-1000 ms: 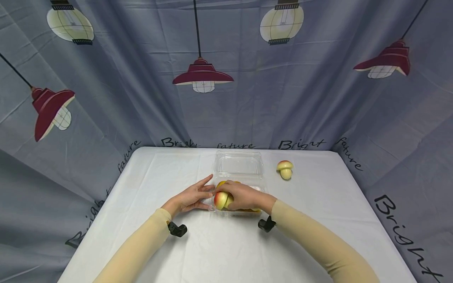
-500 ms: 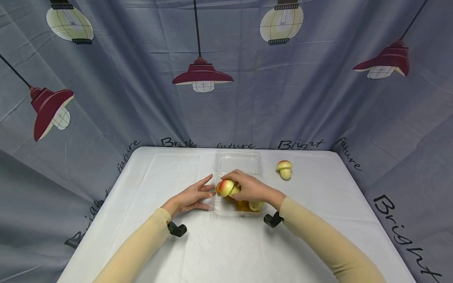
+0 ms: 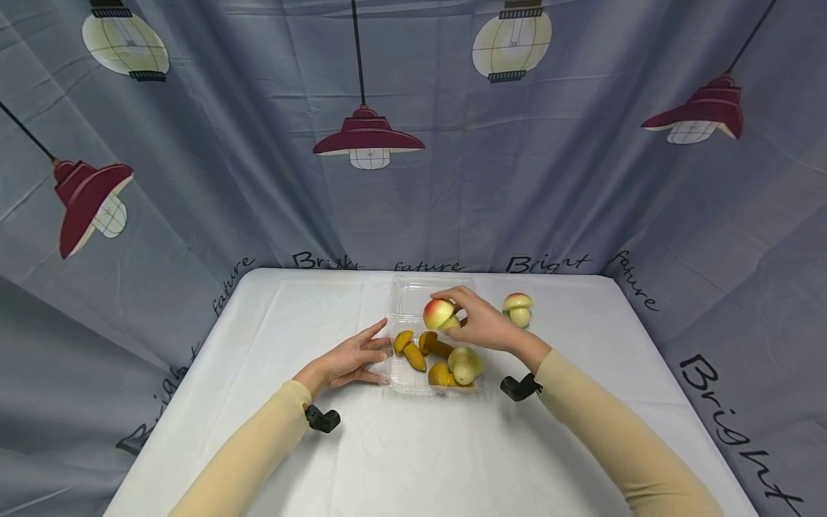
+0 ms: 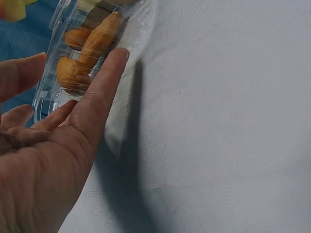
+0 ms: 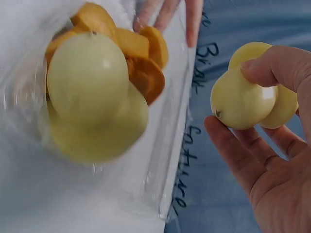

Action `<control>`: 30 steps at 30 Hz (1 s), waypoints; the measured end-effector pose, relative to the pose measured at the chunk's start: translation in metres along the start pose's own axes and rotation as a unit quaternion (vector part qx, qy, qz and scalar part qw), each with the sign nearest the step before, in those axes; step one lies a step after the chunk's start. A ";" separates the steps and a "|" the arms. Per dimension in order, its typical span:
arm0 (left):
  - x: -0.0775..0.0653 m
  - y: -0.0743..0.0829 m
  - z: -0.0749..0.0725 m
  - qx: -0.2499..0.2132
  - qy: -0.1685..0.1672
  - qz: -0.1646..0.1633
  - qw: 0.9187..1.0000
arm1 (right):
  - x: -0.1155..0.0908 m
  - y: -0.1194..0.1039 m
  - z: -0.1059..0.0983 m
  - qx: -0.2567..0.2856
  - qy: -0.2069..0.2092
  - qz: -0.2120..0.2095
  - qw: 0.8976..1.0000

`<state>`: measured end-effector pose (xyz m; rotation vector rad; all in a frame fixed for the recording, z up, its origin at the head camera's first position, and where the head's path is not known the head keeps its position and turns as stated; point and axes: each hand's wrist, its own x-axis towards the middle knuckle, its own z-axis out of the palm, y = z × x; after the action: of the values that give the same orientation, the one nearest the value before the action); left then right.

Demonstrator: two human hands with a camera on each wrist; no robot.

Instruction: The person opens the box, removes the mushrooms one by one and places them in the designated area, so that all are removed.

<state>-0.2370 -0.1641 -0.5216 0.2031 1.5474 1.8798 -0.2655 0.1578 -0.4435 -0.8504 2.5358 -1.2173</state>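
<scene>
My right hand (image 3: 487, 324) grips a toy mushroom (image 3: 439, 314) with a red and cream cap, fingers and thumb round it. It is over the back of a clear plastic container (image 3: 402, 379); the right wrist view shows its pale stem end (image 5: 243, 99). Beside the container's left wall, my left hand (image 3: 345, 360) is spread, fingers extended; its fingertips are right at the plastic in the left wrist view. Several brown-yellow mushrooms (image 3: 413, 355) and a pale green-yellow one (image 3: 465, 365) lie inside the container.
Another red and cream mushroom (image 3: 519, 309) lies on the white table (image 3: 568, 402), right of the container. The container's hinged lid (image 3: 405, 298) is folded back toward the far edge. A blue-grey curtain (image 3: 413, 215) hangs behind the table.
My right hand has lifted the red and cream mushroom out of the container and moved it back and to the right. The mushrooms beneath now show. My left hand has stayed in place.
</scene>
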 end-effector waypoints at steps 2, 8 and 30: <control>0.000 0.000 0.000 -0.001 0.000 0.001 1.000 | -0.003 0.002 -0.007 0.002 0.011 0.001 1.000; 0.000 0.000 0.000 0.001 -0.001 -0.002 1.000 | -0.016 0.013 -0.028 -0.002 0.048 0.022 0.999; 0.001 -0.001 0.000 0.002 -0.003 0.001 1.000 | -0.065 0.076 -0.102 0.013 0.136 0.122 0.983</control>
<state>-0.2374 -0.1637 -0.5226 0.2120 1.5475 1.8755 -0.2854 0.2993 -0.4407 -0.3701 2.7250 -1.3605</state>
